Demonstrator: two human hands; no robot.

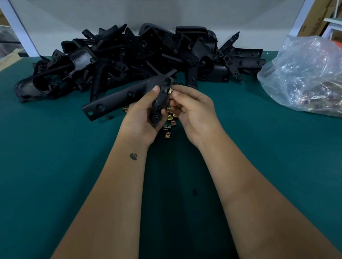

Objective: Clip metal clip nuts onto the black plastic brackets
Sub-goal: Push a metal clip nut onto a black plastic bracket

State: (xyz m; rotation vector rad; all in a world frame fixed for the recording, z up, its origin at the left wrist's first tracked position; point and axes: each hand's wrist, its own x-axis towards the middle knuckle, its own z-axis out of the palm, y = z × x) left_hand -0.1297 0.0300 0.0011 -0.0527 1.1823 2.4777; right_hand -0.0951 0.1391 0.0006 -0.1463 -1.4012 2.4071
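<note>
My left hand [140,119] grips a black plastic bracket [124,96] above the green table; its long flat arm with holes sticks out to the left. My right hand [193,110] pinches a small brass-coloured clip nut [170,91] between thumb and forefinger, right against the bracket's upper tab. Several loose clip nuts [169,127] lie on the table just under and between my hands. Whether the held nut sits on the tab or only touches it, I cannot tell.
A big heap of black brackets [137,55] fills the back of the green table [47,157]. A clear plastic bag [311,76] holding more clip nuts lies at the right. A white wall panel stands behind the heap; cardboard boxes are at both far corners.
</note>
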